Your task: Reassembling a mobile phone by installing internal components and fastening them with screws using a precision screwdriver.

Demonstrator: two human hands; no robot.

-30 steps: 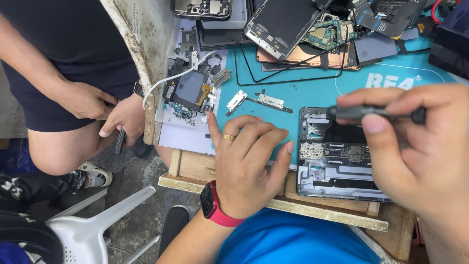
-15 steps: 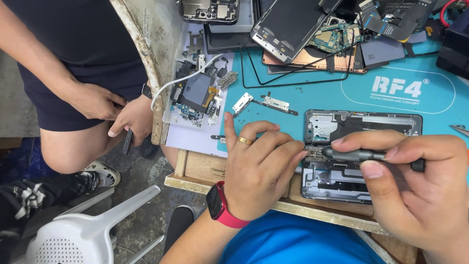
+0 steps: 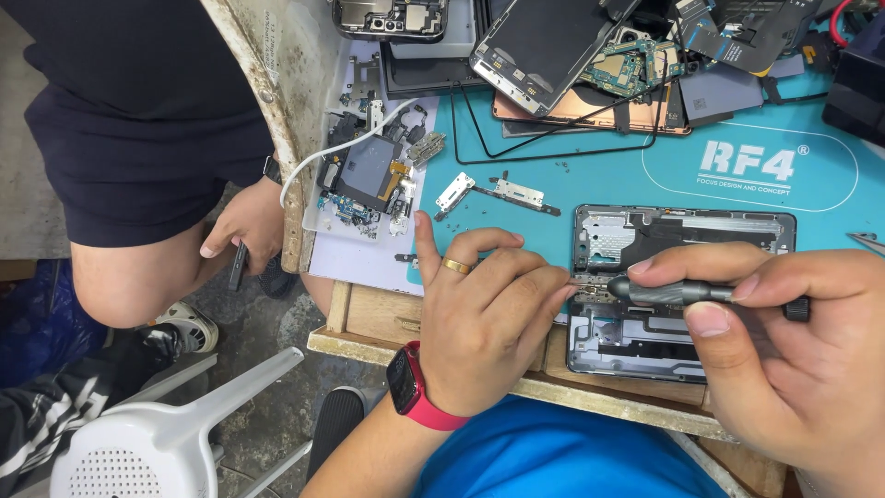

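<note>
While the opened phone frame (image 3: 682, 286) lies flat on the teal work mat (image 3: 830, 212), it is being worked on by both hands. The frame's long side runs left to right, along the near edge of the mat. A thin grey screwdriver (image 3: 701, 293) is gripped by the right hand (image 3: 793, 360), with the thumb under it and the fingers over it. The tool lies almost level, along the frame's long side, and its tip points left, at a small part near the frame's left end. The left hand (image 3: 484, 323) is curled with its fingers bent, and its fingertips are pressed down at the frame's left edge, just beside the tip. Nothing is held in it. Both hands are at the frame, but the left one is closer to the spot under the tip.

Left of the frame, a small plate with loose parts (image 3: 364, 184) and two little metal brackets (image 3: 498, 194) are seen. Behind the frame, a pile of phone pieces (image 3: 590, 55) is seen.

Compared with one second ago, the screwdriver has been brought down from above the frame to its left end, and the left hand has been moved right to meet it.
</note>
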